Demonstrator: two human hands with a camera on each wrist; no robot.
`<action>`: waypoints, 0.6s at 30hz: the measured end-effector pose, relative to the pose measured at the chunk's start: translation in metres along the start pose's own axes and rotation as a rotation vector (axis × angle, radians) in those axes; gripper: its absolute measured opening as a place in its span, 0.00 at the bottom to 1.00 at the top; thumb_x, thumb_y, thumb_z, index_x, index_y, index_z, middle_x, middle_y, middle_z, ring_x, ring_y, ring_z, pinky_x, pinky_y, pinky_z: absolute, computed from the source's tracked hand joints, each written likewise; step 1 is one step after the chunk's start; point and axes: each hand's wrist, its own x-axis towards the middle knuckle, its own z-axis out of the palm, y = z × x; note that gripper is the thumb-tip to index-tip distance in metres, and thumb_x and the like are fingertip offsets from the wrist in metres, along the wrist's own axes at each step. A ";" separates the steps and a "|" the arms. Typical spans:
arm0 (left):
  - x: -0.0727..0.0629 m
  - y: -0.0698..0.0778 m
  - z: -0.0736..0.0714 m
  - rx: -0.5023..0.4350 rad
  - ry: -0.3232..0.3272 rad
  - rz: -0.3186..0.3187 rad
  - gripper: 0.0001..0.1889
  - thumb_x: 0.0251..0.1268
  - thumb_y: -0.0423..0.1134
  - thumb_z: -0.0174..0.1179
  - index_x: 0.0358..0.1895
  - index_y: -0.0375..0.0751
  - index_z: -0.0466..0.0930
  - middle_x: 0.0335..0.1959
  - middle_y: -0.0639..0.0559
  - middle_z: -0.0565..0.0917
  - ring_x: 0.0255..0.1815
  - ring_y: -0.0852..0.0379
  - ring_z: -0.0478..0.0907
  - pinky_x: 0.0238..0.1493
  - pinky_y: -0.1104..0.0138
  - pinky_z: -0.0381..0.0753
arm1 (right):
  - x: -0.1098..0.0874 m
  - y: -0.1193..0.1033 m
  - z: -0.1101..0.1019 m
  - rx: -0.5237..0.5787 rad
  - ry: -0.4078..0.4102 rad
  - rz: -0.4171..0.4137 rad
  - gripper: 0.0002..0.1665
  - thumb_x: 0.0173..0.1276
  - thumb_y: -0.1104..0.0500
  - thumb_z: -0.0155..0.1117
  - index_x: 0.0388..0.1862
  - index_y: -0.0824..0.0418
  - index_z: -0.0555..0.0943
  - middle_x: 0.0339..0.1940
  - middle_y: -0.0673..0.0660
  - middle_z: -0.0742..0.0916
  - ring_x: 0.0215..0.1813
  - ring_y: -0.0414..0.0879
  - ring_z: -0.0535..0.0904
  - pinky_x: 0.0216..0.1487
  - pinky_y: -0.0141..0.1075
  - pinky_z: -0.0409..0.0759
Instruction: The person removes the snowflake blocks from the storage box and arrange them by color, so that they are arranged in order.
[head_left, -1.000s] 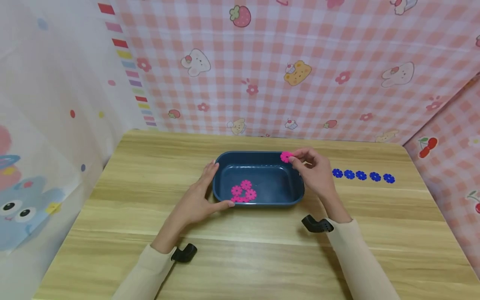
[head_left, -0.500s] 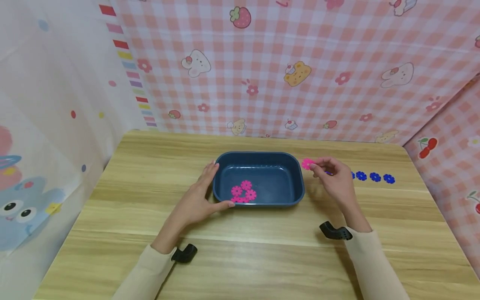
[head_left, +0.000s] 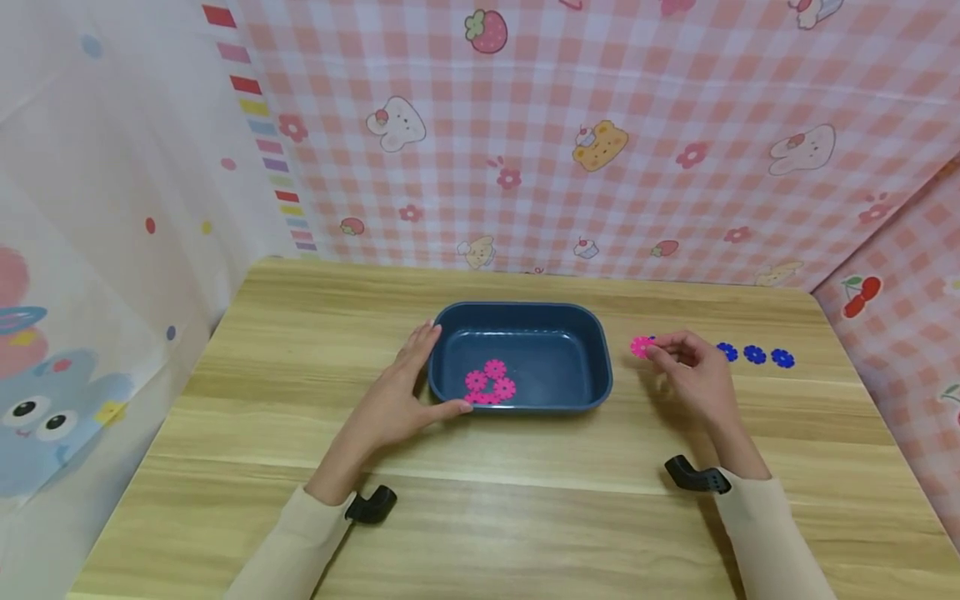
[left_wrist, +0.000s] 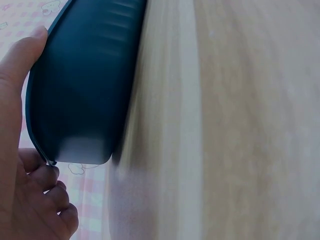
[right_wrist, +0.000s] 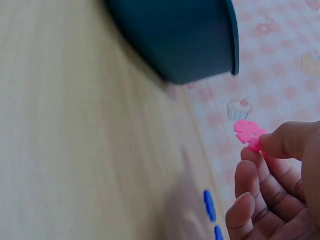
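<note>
My right hand [head_left: 697, 379] pinches a pink flower-shaped plastic disc [head_left: 641, 347] between thumb and fingers, just right of a dark blue rectangular tray [head_left: 555, 367]. The right wrist view shows the pink disc [right_wrist: 248, 132] held above the table. Around the tray's left end my left hand [head_left: 390, 400] grips the rim, thumb on the near edge and fingers along the side. Several pink flower discs [head_left: 495, 368] lie in the tray's near left part. Blue flower discs [head_left: 754, 355] lie in a row to the right, some hidden behind my right hand.
The wood-grain table [head_left: 495, 517] ends at a pink checked cloth backdrop [head_left: 525, 108]. A white printed cloth [head_left: 112, 167] hangs on the left and another checked cloth [head_left: 915, 350] on the right.
My right hand has carried the pink disc from over the tray's far right corner rightward and nearer, to the left end of the blue row. The left hand has stayed on the tray.
</note>
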 end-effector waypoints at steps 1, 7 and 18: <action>0.000 0.000 0.000 0.001 -0.002 -0.003 0.64 0.46 0.84 0.60 0.84 0.65 0.38 0.87 0.61 0.41 0.87 0.55 0.40 0.81 0.43 0.58 | 0.000 0.003 -0.002 -0.016 -0.002 0.002 0.22 0.74 0.43 0.65 0.51 0.61 0.82 0.38 0.49 0.86 0.34 0.41 0.82 0.28 0.29 0.79; 0.000 0.002 -0.001 0.006 -0.013 -0.018 0.64 0.46 0.84 0.59 0.84 0.67 0.37 0.86 0.64 0.39 0.87 0.56 0.39 0.82 0.44 0.57 | -0.003 0.020 -0.012 -0.124 -0.026 0.013 0.20 0.76 0.47 0.63 0.51 0.63 0.83 0.39 0.53 0.86 0.33 0.36 0.79 0.30 0.27 0.79; 0.000 -0.001 0.000 0.009 -0.007 -0.004 0.64 0.46 0.84 0.59 0.84 0.67 0.37 0.87 0.62 0.41 0.87 0.57 0.39 0.82 0.44 0.56 | -0.003 0.033 -0.019 -0.246 -0.075 0.043 0.20 0.76 0.47 0.63 0.49 0.63 0.85 0.40 0.61 0.88 0.35 0.40 0.79 0.31 0.28 0.79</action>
